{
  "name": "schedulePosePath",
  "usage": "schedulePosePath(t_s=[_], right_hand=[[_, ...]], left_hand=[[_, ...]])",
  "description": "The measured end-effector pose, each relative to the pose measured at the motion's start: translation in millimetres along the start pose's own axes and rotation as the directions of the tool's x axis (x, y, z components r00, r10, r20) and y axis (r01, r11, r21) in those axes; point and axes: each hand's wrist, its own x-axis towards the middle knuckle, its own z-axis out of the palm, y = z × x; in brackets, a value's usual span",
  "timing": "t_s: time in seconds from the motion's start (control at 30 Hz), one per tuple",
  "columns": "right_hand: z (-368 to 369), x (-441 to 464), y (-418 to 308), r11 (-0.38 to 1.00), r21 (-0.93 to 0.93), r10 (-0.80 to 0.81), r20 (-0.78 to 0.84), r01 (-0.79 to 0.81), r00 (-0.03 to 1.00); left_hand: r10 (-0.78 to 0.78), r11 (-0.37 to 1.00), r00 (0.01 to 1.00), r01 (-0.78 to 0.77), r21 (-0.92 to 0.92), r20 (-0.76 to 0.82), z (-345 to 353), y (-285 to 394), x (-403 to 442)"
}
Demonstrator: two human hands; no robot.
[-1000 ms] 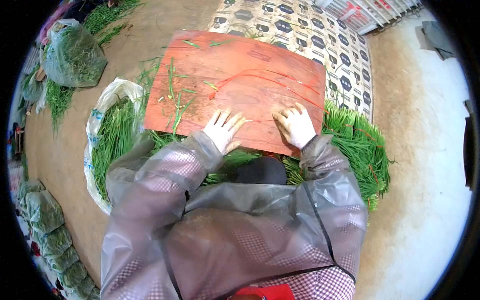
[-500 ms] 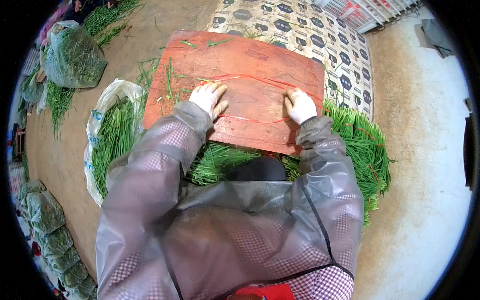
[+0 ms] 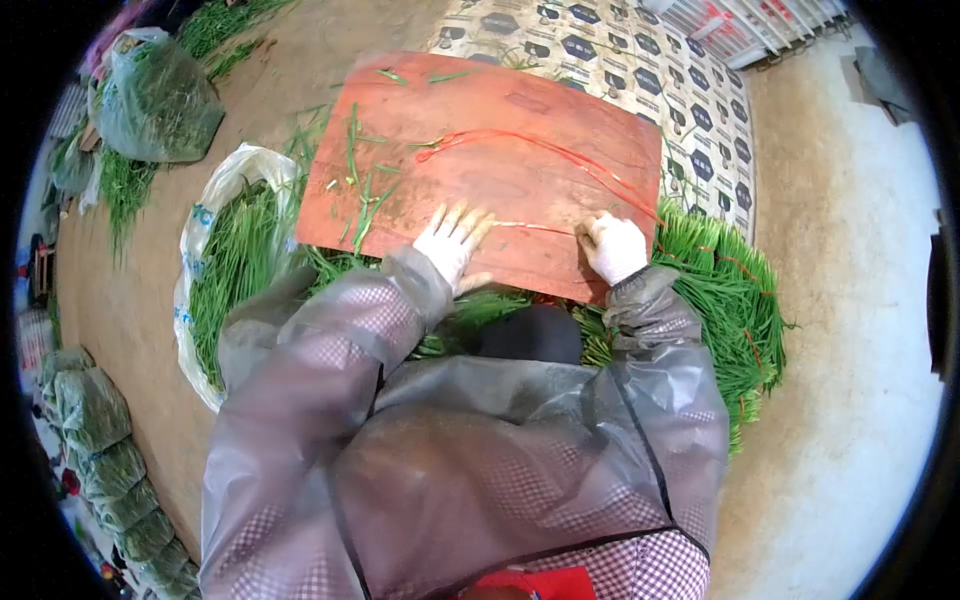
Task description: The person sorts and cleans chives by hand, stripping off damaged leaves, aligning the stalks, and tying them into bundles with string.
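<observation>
A reddish wooden board (image 3: pixel 500 110) lies in front of me. On it, a thin red string (image 3: pixel 525 147) makes a long loop, its near strand running between my hands. My left hand (image 3: pixel 455 242), in a pale glove, lies flat near the board's front edge, fingers stretched out over the left end of that strand. The fingers of my right hand (image 3: pixel 614 248), also gloved, are curled together at the strand's right end. Loose green stalks (image 3: pixel 365 190) are scattered over the board's left side.
Left of the board stands a white bag (image 3: pixel 190 270) of green stalks. Tied green bundles (image 3: pixel 725 300) are stacked at the right. A stuffed plastic bag (image 3: pixel 160 105) sits farther left, with several packed bags (image 3: pixel 105 450) below. Patterned sheeting (image 3: pixel 690 100) lies behind the board.
My left hand has moved right and nearer to me, its fingers now spread flat. My right hand has shifted slightly nearer. The string's near strand is straighter, and its far strand has changed shape.
</observation>
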Motion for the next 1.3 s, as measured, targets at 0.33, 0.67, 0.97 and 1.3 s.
schedulePosePath(t_s=[0.33, 0.67, 0.97, 1.3], right_hand=[[-57.5, 60.4, -48.4, 0.977, 0.185, -0.129, 0.099, 0.109, 0.987], [5.9, 175.8, -311.0, 0.49, 0.801, -0.667, 0.09, 0.344, 0.74], [150.9, 211.0, -465.0, 0.599, 0.418, -0.655, -0.236, 0.683, 0.718], [216.1, 205.7, -423.3, 0.714, 0.449, -0.648, 0.136, 0.537, 0.749]], left_hand=[[-0.103, 0.968, 0.995, 0.104, -0.229, 0.014, -142.8, -61.6, -69.6], [-0.889, 0.415, 0.438, 0.642, -0.645, -0.135, -126.3, -222.2, -394.4], [-0.91, 0.337, 0.414, 0.782, -0.524, 0.034, -29.9, -246.1, -360.3], [-0.936, 0.285, 0.298, 0.954, -0.092, 0.187, 28.0, -306.2, -272.3]])
